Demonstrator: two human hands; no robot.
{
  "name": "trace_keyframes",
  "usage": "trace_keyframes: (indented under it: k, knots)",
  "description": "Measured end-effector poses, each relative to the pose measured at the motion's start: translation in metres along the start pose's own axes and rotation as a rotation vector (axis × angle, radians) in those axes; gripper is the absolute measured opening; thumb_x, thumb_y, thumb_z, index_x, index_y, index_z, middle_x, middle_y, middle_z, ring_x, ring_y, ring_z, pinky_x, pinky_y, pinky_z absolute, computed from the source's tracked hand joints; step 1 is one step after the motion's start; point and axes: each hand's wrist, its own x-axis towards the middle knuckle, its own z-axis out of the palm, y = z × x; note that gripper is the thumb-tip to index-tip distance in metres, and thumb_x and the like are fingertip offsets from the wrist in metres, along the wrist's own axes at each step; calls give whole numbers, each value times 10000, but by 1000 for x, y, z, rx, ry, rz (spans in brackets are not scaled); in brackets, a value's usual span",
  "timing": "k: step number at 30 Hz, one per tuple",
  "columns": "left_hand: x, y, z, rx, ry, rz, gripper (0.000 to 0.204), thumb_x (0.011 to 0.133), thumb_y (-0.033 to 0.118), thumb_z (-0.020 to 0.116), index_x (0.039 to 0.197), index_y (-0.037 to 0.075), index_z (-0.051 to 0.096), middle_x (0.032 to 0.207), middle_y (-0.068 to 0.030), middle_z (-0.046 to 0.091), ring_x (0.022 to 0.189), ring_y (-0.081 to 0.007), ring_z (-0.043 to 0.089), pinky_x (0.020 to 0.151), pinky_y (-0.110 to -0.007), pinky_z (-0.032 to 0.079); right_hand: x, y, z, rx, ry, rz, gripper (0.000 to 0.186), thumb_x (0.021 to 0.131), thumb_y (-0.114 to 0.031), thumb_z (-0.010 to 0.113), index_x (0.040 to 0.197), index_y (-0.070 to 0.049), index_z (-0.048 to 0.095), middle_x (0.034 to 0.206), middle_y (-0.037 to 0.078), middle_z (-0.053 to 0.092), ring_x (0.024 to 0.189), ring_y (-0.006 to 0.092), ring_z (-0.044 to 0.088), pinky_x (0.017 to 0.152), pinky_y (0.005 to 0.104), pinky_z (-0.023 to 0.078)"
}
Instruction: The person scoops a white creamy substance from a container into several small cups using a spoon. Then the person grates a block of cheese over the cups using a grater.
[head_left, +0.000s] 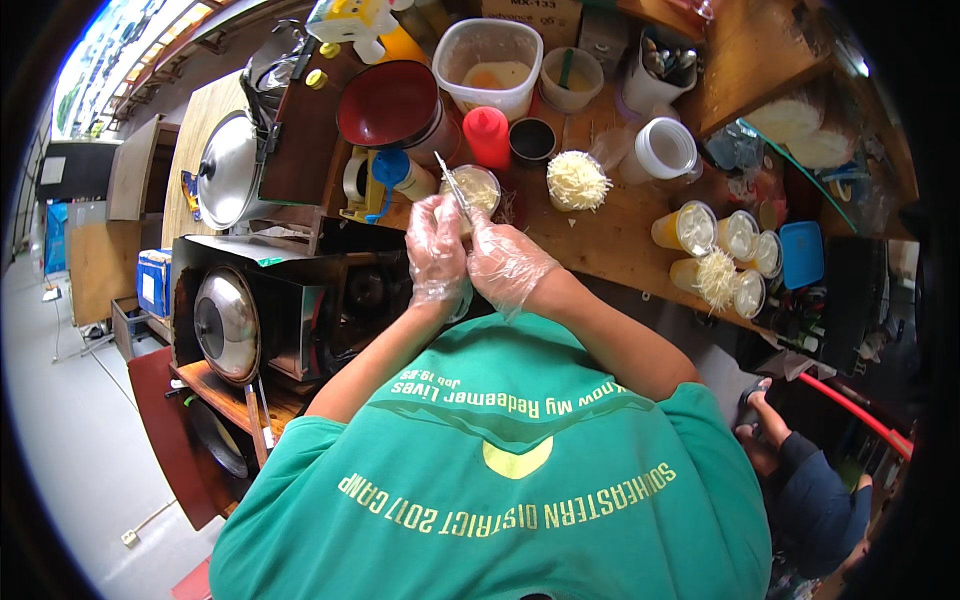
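Both my hands wear clear plastic gloves and meet over the near edge of the wooden table. A thin grey metal tool, seen nearly edge-on, slants up from my right hand, whose fingers close on its lower end. Close against its left side, my left hand has curled fingers; what they hold, if anything, is hidden. Just beyond the tool stands a clear cup with pale shreds inside. To its right, another cup is heaped with pale yellow shreds, apparently grated cheese.
Beyond my hands are a red squeeze bottle, a blue-capped bottle, a red bowl and a plastic tub. Several filled cups stand at right. A lidded pan is at left; a person is at lower right.
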Motion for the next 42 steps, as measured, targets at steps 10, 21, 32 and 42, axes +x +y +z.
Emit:
trace_keyframes:
  k: [10,21,32,42]
  knots:
    - [21,-8,-5,413,-40,213,349,1067,281,568,1137,-56,627,970,-169,717,872,-216,662,829,-391,535,8,-23,-2,80,-172,263,601,914,-83,541,1366,260,341,1002,378,700,972,487,723,857,513,582]
    - [74,-30,7,282,16,-27,356,1039,275,598,1172,-55,615,1028,-150,713,875,-212,692,768,-369,574,-2,-6,20,-66,-161,26,594,869,-96,609,1249,303,390,863,330,705,820,427,737,728,471,591]
    - [111,-31,16,419,27,-35,459,1001,324,600,1103,-121,651,1026,-277,733,953,-377,715,887,-449,539,-16,-1,34,-374,-33,-209,518,859,-110,615,1114,309,448,715,267,685,653,356,705,639,433,576]
    - [56,-14,-25,843,-151,470,294,1086,190,490,1147,-73,607,1149,-275,619,1029,-389,645,884,-463,524,4,18,46,-137,170,-78,184,827,-109,648,786,31,762,735,190,701,701,311,705,701,424,578]
